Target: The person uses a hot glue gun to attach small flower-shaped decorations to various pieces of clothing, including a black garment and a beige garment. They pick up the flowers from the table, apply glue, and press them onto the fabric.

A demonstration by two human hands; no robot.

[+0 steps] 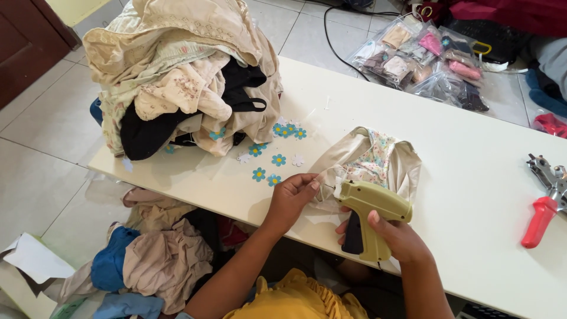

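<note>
My right hand (397, 238) grips an olive-green tagging gun (370, 208), its tip pressed against the near edge of a beige undergarment with a floral lining (373, 160) lying on the white table (472, 142). My left hand (293, 195) pinches that same edge of the garment, just left of the gun's tip. Several blue and white flower-shaped paper tags (277, 159) lie scattered on the table a little beyond my left hand.
A tall heap of beige and black garments (183, 77) fills the table's left end. Red-handled punch pliers (546, 204) lie at the right edge. Clear bags of packed garments (422, 62) sit on the floor beyond; loose clothes (153, 260) lie on the floor at lower left.
</note>
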